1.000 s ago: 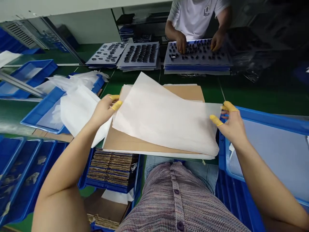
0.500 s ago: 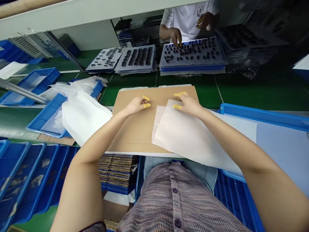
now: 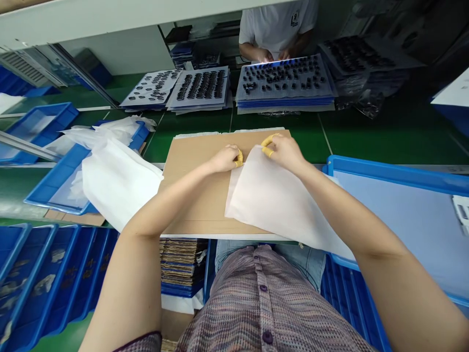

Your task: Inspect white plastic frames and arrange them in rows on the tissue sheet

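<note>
Yellow finger cots (image 3: 268, 151) accompany a striped shirt (image 3: 289, 305) (purple buttons (image 3: 267, 337)).

Both hands (image 3: 226, 158) (image 3: 287, 150) (yellow-tipped) pinch white sheets (image 3: 271, 195) over brown cardboard (image 3: 208, 212).

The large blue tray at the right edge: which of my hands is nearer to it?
Your right hand. It is at a pale sheet's far corner, left of the blue tray; your left hand is farther left, over the brown cardboard.

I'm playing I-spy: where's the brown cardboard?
In the head view's middle, the brown cardboard lies below the left hand, its right side under a white sheet.
</note>
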`<state>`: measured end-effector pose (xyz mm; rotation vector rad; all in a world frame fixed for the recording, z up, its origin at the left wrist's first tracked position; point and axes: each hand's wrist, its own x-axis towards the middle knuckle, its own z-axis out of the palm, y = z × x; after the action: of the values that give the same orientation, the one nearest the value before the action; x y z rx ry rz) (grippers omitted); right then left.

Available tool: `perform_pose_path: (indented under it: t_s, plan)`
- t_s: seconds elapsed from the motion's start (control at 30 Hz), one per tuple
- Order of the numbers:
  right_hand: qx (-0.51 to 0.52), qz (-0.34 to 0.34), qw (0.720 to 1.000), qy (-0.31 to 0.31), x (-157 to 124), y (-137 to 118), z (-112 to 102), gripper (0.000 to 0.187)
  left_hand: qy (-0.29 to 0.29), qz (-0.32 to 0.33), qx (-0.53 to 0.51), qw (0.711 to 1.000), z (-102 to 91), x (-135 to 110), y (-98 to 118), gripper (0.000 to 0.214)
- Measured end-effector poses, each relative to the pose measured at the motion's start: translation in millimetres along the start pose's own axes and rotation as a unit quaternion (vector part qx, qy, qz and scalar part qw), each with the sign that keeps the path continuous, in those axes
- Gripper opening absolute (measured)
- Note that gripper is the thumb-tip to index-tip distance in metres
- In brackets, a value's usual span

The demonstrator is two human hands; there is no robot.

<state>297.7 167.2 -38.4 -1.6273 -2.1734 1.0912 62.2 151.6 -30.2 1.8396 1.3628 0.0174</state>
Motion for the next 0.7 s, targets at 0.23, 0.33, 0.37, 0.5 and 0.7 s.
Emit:
perform_pose_path:
  t_s: [0.23, 0.33, 0.37, 0.5, 0.7]
  plan:
    - [0.278, -0.148, 0.912, 0.262, -29, -11, -97, 0.027, 0.286, -0.07, -0.156, 0.943, -90.1, -47, -24, 0.024]
    - [0.303, -0.272, 0.869, 0.281, -65, -3, -117, 0.046, 0.468, -0.079, -0.124, 0.871, -128.4, -104, -46, 0.027]
    - [0.295, -0.271, 0.877, 0.264, -80, 2, -117, 0.048, 0.492, -0.089, -0.1, 0.86, -133.5, -127, -51, 0.023]
    - [0.149, -0.256, 0.941, 0.164, -139, 32, -80, 0.048, 0.515, -0.185, 0.065, 0.834, -108.7, -225, -50, 0.021]
    - [0.101, -0.231, 0.966, 0.057, -157, 57, -27, 0.034, 0.429, -0.338, 0.045, 0.836, -44.3, -286, -40, 0.027]
